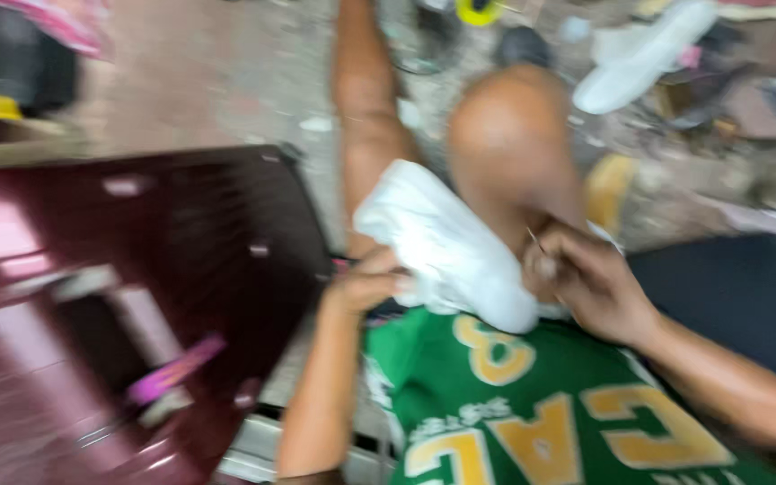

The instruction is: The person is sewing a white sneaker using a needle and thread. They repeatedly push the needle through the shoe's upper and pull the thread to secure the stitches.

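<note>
Both hands work at one white shoe (446, 247) resting on the lap: the left hand (365, 286) is closed around its near edge, while the right hand (586, 278) pinches a thin needle (533, 239) beside the knee (505, 135).

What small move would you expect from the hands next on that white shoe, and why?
Probably drawing the needle up and away from the white shoe, though the blur leaves this uncertain. The right hand pinches a thin needle-like sliver right at the shoe's edge, while the left hand grips the shoe's other side, bracing it against the knee. That pose suggests a stitch in progress.
</note>
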